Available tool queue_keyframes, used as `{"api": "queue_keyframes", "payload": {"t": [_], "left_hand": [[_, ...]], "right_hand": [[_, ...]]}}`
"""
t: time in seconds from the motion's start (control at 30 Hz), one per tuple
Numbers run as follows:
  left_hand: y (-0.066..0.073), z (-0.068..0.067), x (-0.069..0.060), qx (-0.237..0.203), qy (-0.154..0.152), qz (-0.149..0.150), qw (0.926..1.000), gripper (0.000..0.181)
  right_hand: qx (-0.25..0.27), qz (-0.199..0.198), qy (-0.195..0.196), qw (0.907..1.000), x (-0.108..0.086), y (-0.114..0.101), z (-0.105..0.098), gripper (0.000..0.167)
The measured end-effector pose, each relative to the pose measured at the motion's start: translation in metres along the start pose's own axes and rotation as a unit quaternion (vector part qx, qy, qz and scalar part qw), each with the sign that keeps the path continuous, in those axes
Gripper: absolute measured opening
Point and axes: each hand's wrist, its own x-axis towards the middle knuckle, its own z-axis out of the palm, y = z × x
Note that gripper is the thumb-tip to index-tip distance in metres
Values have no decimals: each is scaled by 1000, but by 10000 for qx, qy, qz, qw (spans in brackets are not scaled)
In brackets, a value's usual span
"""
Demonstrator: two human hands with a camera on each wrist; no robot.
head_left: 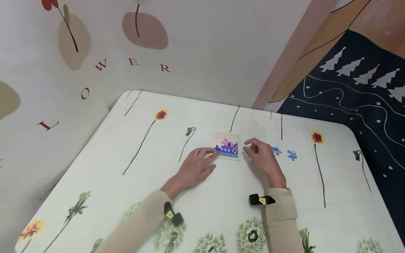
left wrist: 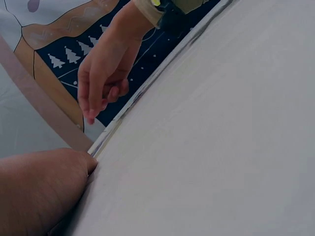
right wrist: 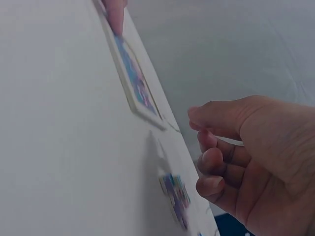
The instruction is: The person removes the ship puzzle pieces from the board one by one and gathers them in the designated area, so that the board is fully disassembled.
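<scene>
A small square jigsaw puzzle (head_left: 225, 149) in a pale frame lies on the table, showing a purple and pink boat on blue water. My left hand (head_left: 196, 167) rests at its lower left, fingers extended, one fingertip touching the picture. To the right of the frame, my right hand (head_left: 261, 154) hovers above the table. Its fingers are loosely bent, with nothing visible between thumb and forefinger (right wrist: 216, 115). Below that hand, a loose puzzle piece (right wrist: 174, 196) lies on the cloth. The left wrist view shows both hands but not the puzzle.
Another loose blue and orange piece (head_left: 292, 155) lies farther right. A white cloth (head_left: 202, 225) printed with flowers covers the table. A pale wall hanging (head_left: 202, 45) stands along the far edge, and a dark one (head_left: 364, 91) with white trees on the right.
</scene>
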Motion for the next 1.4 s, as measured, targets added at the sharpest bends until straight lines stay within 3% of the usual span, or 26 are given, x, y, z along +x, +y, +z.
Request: {"api": "queue_keyframes", "payload": {"t": [0.17,0.4,0.73,0.97,1.4], "left_hand": [[1,1,0,96,-13,12,10000,48],[-1,0,-1,187,-2,30,9998,48],[2,3,0,275,-137,56,9995,48],[0,2,0,231,-21,-1,9997,48],[-3,4,1,241,23,79,9997,48]], "right_hand": [[66,-11,-220,9997,16,-17,13,25],[715,359,-398,9960,35,-37,35,30],[586,551,-506,9955,34,-32,47,33],[562,341,-540,9964,38,-32,48,33],[535,508,-461,9962,39,-32,48,31]]}}
